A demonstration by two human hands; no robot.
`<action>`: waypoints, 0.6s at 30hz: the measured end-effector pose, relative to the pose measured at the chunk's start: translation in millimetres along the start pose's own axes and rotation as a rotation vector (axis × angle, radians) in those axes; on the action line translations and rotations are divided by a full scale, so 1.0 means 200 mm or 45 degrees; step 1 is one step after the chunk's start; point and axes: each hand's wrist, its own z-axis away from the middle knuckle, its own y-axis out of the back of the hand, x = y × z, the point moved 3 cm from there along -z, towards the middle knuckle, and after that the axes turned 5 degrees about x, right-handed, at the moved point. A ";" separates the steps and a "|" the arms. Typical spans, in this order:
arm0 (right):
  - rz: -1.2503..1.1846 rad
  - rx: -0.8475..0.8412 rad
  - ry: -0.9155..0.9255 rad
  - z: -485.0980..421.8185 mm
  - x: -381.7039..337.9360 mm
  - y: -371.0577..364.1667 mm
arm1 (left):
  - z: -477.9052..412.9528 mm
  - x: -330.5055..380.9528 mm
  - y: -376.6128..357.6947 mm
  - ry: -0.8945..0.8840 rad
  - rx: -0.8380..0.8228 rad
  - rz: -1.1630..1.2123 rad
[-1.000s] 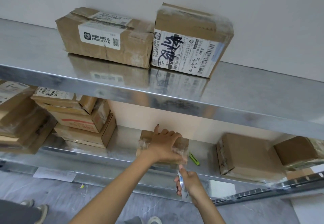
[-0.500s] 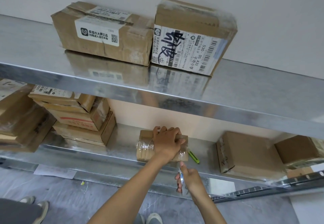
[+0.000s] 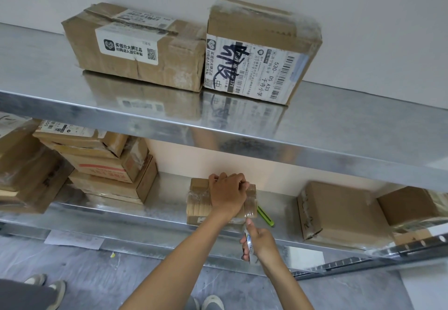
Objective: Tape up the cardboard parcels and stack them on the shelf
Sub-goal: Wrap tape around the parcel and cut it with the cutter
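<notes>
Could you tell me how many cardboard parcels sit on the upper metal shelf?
2: a wide brown cardboard parcel with a white label, left; a taller black-scrawled cardboard parcel at its right. Shelf runs past the frame.

1. The left arm (image 3: 174, 268) was bare and reached forward and up from the lower edge of the view, almost straight.
2. The left hand (image 3: 228, 197) lay palm-down on the parcel (image 3: 196, 204), with its fingers curled over the far top edge and its knuckles raised.
3. The right arm (image 3: 288, 288) entered from the lower right and angled up and to the left.
4. The right hand (image 3: 260, 241) sat nearer the body, just below and to the right of the left wrist.
5. Its fingers were curled round the tape (image 3: 247, 243), and one digit pointed up along the tape.
6. The two hands were close together.
</notes>
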 end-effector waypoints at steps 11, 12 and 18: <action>-0.009 -0.005 0.008 -0.01 0.00 0.00 | -0.01 0.00 -0.01 0.009 -0.014 -0.049; -0.009 -0.004 0.009 -0.01 0.00 0.00 | -0.01 -0.01 -0.01 0.011 -0.016 -0.047; 0.013 0.004 0.020 0.00 0.00 0.00 | -0.01 -0.01 -0.01 0.007 -0.008 -0.044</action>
